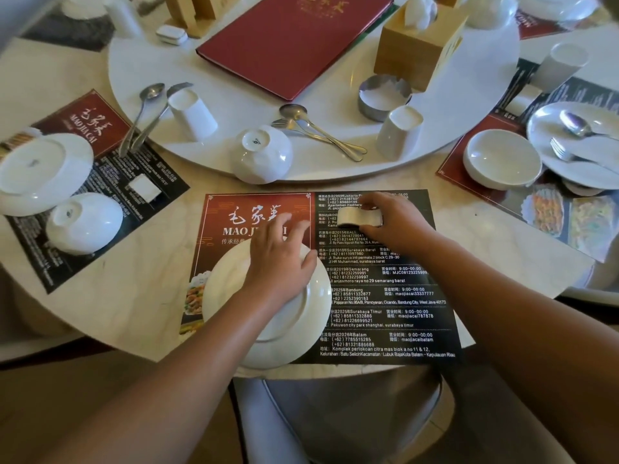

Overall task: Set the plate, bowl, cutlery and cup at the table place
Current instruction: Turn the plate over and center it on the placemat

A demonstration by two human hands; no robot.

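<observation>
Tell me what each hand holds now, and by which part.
The right hand grips a white cup lying sideways, by its side wall. The left hand only rests flat on the upturned plate.

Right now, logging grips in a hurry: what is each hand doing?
Left hand: open, fingers resting flat on the upturned plate.
Right hand: closed round what looks like a small white cup.

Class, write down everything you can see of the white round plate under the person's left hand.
The white round plate looks like glazed ceramic and lies upside down, foot ring showing. It sits on the lower left of the red and black printed placemat, its near rim past the mat's edge. The left hand rests on its far side, fingers spread.
</observation>
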